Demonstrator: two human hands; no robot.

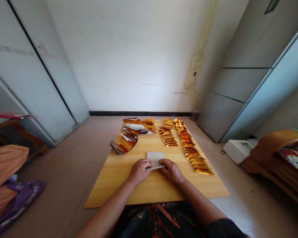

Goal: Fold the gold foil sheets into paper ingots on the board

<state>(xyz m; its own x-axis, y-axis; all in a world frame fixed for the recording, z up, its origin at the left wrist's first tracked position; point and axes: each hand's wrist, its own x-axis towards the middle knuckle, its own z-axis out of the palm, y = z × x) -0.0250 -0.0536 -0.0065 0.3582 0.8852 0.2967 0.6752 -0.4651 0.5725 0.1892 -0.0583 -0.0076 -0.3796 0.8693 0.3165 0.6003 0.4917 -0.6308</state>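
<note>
A pale grey-white sheet of paper (155, 155) lies in front of me on the wooden table, its near edge folded up. My left hand (140, 169) grips the fold's left end between thumb and fingers. At the right end, my right hand (172, 169) pinches the same edge. Beyond the hands to the left are stacks of gold foil paper (125, 142), some showing white backs. Folded gold foil pieces (169, 137) stand in a row behind the sheet, and a longer row of folded gold pieces (191, 148) runs down the right side.
The wooden table (109, 185) reaches close to my lap. A grey refrigerator (228, 96) stands at the right, near a white box (238, 150) and a wooden chair (275, 165). Orange and purple bags (15, 195) sit on the floor at left. A white wall (129, 59) is ahead.
</note>
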